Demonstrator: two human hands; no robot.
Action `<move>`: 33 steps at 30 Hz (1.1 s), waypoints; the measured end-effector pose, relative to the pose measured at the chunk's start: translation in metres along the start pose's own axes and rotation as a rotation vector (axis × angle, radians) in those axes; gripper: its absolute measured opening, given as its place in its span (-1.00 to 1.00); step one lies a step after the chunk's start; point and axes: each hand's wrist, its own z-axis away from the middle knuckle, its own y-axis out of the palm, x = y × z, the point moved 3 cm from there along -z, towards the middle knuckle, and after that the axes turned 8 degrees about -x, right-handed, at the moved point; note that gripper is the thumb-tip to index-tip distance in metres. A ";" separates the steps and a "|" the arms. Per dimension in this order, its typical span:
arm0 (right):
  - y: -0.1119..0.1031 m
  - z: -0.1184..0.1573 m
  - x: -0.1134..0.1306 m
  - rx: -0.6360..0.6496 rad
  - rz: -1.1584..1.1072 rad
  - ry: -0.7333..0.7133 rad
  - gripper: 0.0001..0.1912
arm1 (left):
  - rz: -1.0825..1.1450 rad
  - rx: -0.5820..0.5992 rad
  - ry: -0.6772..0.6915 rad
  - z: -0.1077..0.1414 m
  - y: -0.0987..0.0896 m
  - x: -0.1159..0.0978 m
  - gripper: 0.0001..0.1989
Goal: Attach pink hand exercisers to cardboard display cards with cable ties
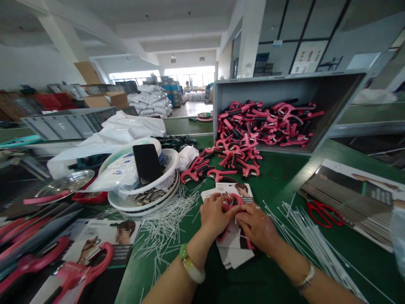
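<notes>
A pink hand grip strengthener [238,198] lies on a printed backing card [232,247], on top of a small stack of such cards. My left hand [217,214] is closed around the strengthener's upper part, pressing it against the card. My right hand [257,223] is beside it, thumb and fingers pinched together at the strengthener's middle. A thin white cable tie shows by the right fingertips, though the fingers partly hide it. The strengthener's spring is mostly covered by my hands.
A tilted grey crate [294,76] spills pink-and-black strengtheners onto the green table. White cable ties [311,245] and red scissors [325,214] lie right, near stacked cards [348,207]. Leftward are loose ties [167,219], a bowl of springs [142,207], a phone [147,164] and carded strengtheners [84,270].
</notes>
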 end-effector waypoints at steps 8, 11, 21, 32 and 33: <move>0.000 0.003 -0.007 -0.087 -0.065 0.056 -0.80 | -0.030 0.099 0.022 -0.007 -0.002 -0.002 -0.66; 0.000 0.002 -0.002 -0.035 -0.126 0.082 -0.78 | -0.063 0.090 -0.011 -0.006 -0.002 -0.005 -0.69; -0.022 -0.007 0.012 0.401 -0.095 0.141 -0.85 | -0.056 0.018 0.067 0.003 -0.006 -0.009 -0.63; -0.027 0.004 0.047 0.480 0.302 -0.062 -0.83 | 0.678 0.031 -0.337 0.049 -0.021 0.061 -0.66; -0.025 0.003 0.046 0.445 0.290 -0.075 -0.83 | 0.744 0.061 -0.335 0.053 -0.016 0.060 -0.70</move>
